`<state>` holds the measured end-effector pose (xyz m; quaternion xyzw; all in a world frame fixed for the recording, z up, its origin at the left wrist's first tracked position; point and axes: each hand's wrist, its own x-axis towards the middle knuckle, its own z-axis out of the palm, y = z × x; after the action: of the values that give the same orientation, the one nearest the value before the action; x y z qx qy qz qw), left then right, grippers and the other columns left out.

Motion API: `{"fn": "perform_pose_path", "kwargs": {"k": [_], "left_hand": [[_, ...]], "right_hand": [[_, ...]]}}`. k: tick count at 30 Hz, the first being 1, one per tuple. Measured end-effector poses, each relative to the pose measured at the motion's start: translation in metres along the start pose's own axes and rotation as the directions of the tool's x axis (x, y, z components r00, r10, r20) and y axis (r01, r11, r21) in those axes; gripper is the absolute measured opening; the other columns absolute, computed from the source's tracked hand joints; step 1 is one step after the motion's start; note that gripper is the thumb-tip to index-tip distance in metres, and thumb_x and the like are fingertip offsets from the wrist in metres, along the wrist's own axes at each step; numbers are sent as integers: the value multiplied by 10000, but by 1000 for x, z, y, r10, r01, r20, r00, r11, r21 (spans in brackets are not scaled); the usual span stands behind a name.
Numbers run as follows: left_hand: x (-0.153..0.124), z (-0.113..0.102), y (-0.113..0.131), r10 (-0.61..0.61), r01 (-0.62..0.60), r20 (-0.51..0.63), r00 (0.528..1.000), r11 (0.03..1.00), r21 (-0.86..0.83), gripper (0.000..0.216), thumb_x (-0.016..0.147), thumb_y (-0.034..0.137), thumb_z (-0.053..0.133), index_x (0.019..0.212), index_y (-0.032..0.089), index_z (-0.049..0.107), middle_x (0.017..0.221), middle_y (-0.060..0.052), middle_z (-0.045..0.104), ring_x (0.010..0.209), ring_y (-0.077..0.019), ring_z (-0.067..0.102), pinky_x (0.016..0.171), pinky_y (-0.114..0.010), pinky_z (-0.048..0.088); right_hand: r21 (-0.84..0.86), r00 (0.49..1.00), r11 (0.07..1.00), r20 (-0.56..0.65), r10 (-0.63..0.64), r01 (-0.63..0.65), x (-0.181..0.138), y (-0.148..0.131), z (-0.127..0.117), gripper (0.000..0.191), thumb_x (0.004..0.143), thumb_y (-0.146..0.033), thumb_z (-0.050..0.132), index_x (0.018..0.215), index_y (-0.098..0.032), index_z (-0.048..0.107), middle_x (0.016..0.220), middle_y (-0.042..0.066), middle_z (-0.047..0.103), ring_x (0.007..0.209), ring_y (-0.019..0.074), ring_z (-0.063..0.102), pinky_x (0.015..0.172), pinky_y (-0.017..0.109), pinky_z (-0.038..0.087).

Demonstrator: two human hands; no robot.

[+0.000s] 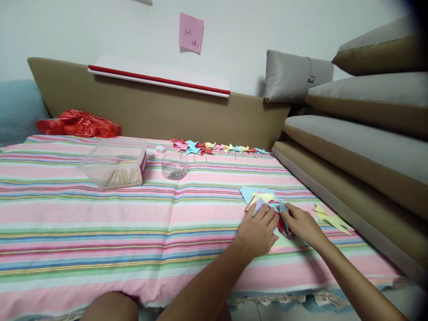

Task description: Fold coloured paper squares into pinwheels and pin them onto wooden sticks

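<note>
While the striped cloth [117, 218] spreads beneath everything, likely as a soft ground for the work, its pink, green and blue bands creased near the middle, stacked cushions [361, 138] fill the right side, smooth and grey-brown. Far left sits a translucent plastic box [100, 158], stiff-walled and squarish. On the near right, my left hand [258, 232] lies palm down, fingers slightly spread, over the paper pile [247, 192], I think to stop those loose, flat, coloured sheets sliding. Just to its right, my right hand [302, 223] pinches a light blue paper piece [283, 209], thumb against fingers, seemingly by its edge so the thin stuff isn't crushed; what my lower fingers touch, I can't tell. Paper pinwheels [192, 146], sharp-pointed on slim stems, line the far side, perhaps out of my hands' way. Right of the box stands a clear round tub [166, 164]. Jagged yellow scraps [334, 220] lie apart, near the cushions. Smallest are the box's pale, straight sticks [123, 177] and the tub's silvery bits [177, 173], presumably contained against scattering.
</note>
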<state>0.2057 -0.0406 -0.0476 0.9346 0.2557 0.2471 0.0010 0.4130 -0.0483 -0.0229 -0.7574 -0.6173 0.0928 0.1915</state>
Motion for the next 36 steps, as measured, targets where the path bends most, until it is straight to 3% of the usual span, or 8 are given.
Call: {"fn": "perform_pose_path", "kwargs": {"k": [9, 16, 18, 21, 27, 30, 33, 36], "left_hand": [[13, 0, 11, -21, 18, 186, 982, 1000, 15, 477, 1024, 471, 389, 1365, 221, 610, 1334, -116, 637, 1322, -321, 483, 1202, -604, 173], [15, -4, 20, -116, 143, 152, 982, 972, -186, 457, 1008, 438, 446, 1287, 149, 664, 1378, -192, 604, 1339, -371, 485, 1182, -668, 169], [15, -11, 21, -158, 178, 94, 983, 947, -268, 412, 1005, 398, 465, 1263, 147, 667, 1411, -195, 581, 1377, -360, 456, 1199, -662, 141], [11, -36, 11, -286, 249, -29, 958, 876, -412, 386, 1024, 324, 405, 1313, 166, 606, 1502, -177, 503, 1448, -321, 378, 1228, -622, 115], [-31, -124, -45, -524, 305, -87, 848, 615, -727, 541, 1074, 345, 72, 1500, 191, 368, 1415, -162, 594, 1213, -220, 638, 988, -384, 530], [-66, -163, -66, -626, 116, 10, 780, 129, -985, 443, 1037, 434, 404, 1407, 220, 516, 1471, -114, 561, 1307, -267, 567, 1015, -372, 504], [-95, -180, -76, -729, 61, 52, 682, -15, -998, 479, 993, 513, 508, 1367, 226, 592, 1418, -105, 608, 1294, -290, 563, 984, -365, 501], [-110, -179, -81, -778, 111, 124, 617, -70, -991, 539, 960, 583, 537, 1298, 180, 654, 1281, -129, 690, 1169, -292, 636, 927, -366, 517]], "right_hand": [[268, 998, 962, -14, 60, -54, 16, 19, -26, 330, 802, -353, 431, 871, -214, 723, 847, 69, 777, 815, 270, 709, 703, 333, 534], [437, 978, 894, -123, 166, -97, -4, 16, -81, 410, 820, -434, 517, 1070, -176, 713, 1081, 180, 771, 952, 340, 720, 775, 402, 581], [595, 961, 798, -154, 228, -94, -20, -9, -92, 424, 834, -460, 550, 1141, -199, 682, 1190, 180, 743, 1060, 352, 704, 859, 418, 586], [865, 956, 500, -101, 274, -52, -43, -65, -93, 418, 839, -440, 616, 1219, -267, 634, 1244, 153, 732, 1121, 333, 695, 873, 411, 610], [999, 998, -37, -9, 66, 12, -43, -179, -49, 331, 746, -295, 801, 1062, -260, 707, 1068, 31, 790, 954, 187, 745, 788, 254, 616], [974, 997, -219, 71, 20, -65, -30, -225, -11, 288, 691, -242, 838, 951, -244, 715, 932, -11, 787, 806, 140, 735, 718, 221, 609], [955, 989, -261, 151, 12, -142, -27, -254, 27, 295, 686, -251, 854, 948, -233, 720, 895, -20, 774, 765, 132, 719, 678, 214, 598], [961, 979, -186, 199, -54, -206, -30, -264, 52, 374, 775, -332, 818, 1124, -252, 706, 1039, 6, 773, 870, 163, 724, 722, 244, 593]]}}
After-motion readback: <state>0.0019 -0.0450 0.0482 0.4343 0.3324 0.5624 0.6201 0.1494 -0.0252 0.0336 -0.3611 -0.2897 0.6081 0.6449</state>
